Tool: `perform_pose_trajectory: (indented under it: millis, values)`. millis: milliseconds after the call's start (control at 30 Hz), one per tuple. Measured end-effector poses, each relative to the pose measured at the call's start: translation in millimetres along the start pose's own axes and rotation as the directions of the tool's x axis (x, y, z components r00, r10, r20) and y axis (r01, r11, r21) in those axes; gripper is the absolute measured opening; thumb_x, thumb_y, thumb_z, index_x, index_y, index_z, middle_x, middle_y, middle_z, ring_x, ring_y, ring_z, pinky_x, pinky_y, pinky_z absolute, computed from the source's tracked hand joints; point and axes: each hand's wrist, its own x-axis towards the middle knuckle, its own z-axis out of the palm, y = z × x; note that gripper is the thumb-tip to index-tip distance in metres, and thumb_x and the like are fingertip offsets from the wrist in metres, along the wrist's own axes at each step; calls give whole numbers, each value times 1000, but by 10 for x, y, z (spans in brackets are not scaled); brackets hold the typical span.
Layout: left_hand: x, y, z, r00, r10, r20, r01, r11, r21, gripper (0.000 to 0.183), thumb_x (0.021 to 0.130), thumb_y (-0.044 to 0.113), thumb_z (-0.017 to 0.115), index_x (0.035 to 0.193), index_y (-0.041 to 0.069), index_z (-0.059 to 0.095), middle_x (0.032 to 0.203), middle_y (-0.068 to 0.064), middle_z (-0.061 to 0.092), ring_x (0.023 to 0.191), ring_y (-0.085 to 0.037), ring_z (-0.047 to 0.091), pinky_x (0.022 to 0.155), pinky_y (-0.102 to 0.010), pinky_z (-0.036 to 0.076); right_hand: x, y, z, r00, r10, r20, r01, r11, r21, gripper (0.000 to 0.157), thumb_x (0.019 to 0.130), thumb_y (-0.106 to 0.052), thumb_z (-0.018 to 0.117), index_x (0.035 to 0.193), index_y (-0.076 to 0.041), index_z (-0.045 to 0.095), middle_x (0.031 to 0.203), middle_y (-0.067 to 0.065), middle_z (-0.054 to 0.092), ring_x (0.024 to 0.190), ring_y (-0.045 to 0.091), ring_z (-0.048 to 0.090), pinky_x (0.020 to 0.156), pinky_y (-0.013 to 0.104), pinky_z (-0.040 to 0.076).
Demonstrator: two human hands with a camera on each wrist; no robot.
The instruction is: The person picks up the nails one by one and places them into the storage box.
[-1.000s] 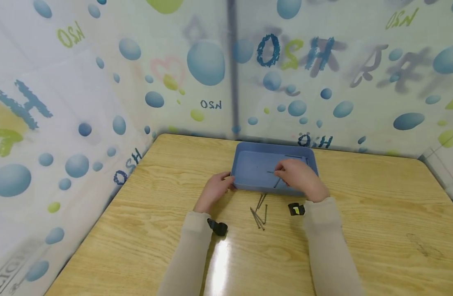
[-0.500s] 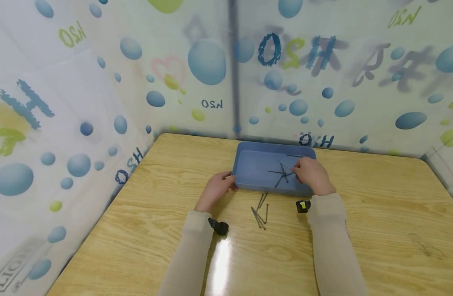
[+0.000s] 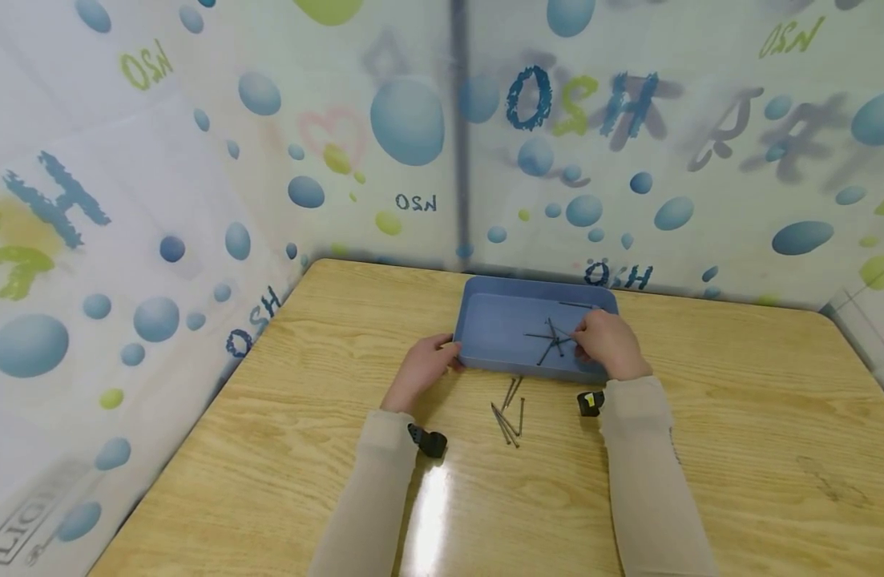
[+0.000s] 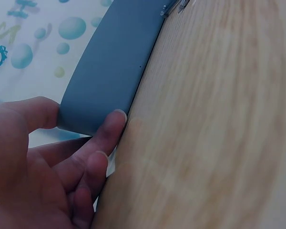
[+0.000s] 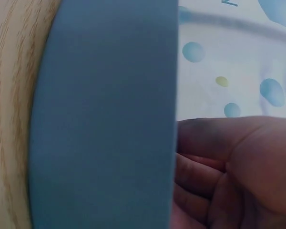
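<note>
The blue tray (image 3: pixel 488 332) stands near the back of the wooden table. My left hand (image 3: pixel 421 367) grips its near left corner; in the left wrist view the thumb lies at the top of the wall (image 4: pixel 114 62) and the fingers at its lower edge. Inside the right half of the tray is my right hand (image 3: pixel 609 343), its fingertips pinching the end of a thin nail (image 3: pixel 563 331). Several dark nails (image 3: pixel 539 336) lie crossed on the tray floor just left of those fingers. In the right wrist view the tray's wall (image 5: pixel 105 114) hides the fingertips.
Several more nails (image 3: pixel 505 425) lie on the table (image 3: pixel 341 361) in front of the tray. Another nail (image 3: pixel 575 304) rests by the tray's back wall. A patterned sheet (image 3: pixel 405 120) rises behind the table and along its left side.
The right hand has moved right within the tray, uncovering crossed nails on its floor, then lowered its nail slightly toward them. The left hand stays at the tray's corner.
</note>
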Motion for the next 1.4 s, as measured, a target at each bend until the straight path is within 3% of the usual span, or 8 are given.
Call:
perform_pose_trajectory:
  millis: [533,833,1167,1400]
  values:
    - [-13,-9,18,1000,-9,5,9,1000,2,44,92,37,44,130,14,48,75,1,66,79,-13,57,70,-30,45,-27,10,-40,999,10,-36,-7,997,78,25,91,-13,48,96,3,66,76,11,65,61,17,58,61,35,45]
    - [-13,-12,31,1000,-18,15,18,1000,-13,43,92,37,44,130,15,48,75,1,66,79,-13,58,70,-30,45,12,75,4,989,-145,-40,147,986,82,25,91,-21,50,104,-7,66,87,7,63,70,17,57,63,36,44]
    - [24,0,-3,1000,-1,6,1,1000,-19,43,92,37,45,129,15,48,73,1,66,78,-12,58,70,-30,45,-1,-25,-64,987,-145,-67,150,985,84,29,93,-25,45,104,-7,64,82,5,63,69,18,54,64,36,41]
    - [25,11,-15,1000,-6,-1,6,1000,-12,42,92,35,45,128,15,50,73,0,66,76,-13,57,69,-29,45,-73,-182,-76,973,-228,-38,230,968,100,30,94,-19,41,114,-6,59,80,7,64,69,18,56,64,36,41]
